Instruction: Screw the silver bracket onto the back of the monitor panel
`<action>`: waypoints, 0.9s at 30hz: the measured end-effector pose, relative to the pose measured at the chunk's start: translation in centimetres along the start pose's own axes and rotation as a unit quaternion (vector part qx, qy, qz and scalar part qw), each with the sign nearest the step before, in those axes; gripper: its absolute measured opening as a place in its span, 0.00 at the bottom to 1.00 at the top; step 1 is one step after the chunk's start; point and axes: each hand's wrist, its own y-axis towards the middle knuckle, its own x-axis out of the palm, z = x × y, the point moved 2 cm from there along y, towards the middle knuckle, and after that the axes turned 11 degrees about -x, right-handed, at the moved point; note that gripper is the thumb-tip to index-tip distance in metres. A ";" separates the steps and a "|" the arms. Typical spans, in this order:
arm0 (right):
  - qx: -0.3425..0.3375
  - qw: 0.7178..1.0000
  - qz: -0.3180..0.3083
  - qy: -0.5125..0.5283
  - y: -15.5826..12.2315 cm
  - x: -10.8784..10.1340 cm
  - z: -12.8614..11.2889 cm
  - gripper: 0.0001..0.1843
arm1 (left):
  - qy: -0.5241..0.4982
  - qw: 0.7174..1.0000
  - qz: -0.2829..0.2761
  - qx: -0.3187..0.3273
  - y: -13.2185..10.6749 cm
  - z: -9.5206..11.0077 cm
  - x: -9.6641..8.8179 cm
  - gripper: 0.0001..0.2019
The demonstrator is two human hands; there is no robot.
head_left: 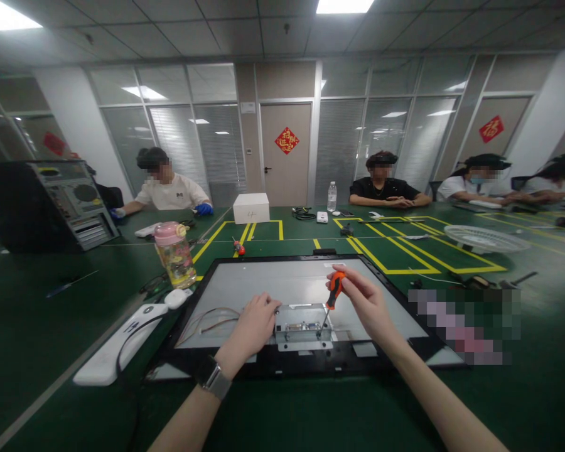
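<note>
In front of me a flat monitor panel (258, 276) lies back side up, a black frame around its pale grey sheet. A silvery metal bracket (306, 339) with connector ports sits near its front edge. My right hand (365, 301) grips the orange and black handle of a screwdriver (335, 289). The shaft slants down, its tip at the ports on the bracket's right half. My left hand (254, 326), wearing a watch, has its fingers curled against the bracket's left end, steadying it. Thin wires (211, 320) run across the panel left of that hand.
Left of the panel are a white power strip (122, 345), a pink-lidded bottle (174, 254) and an open computer case (66, 201). A white box (252, 208) stands beyond. On the right lie a white round grille (484, 238) and a blurred-out patch. Several people sit across the table.
</note>
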 end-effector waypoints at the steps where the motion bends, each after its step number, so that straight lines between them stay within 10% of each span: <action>1: -0.010 1.000 0.008 -0.019 0.0 -0.1 0.0 0.15 | 0.000 1.000 0.000 0.002 0.0 0.0 0.0 0.19; 27: 0.009 0.999 -0.001 0.053 0.1 -0.1 0.0 0.16 | 0.004 1.000 -0.005 -0.005 0.0 0.1 -0.1 0.19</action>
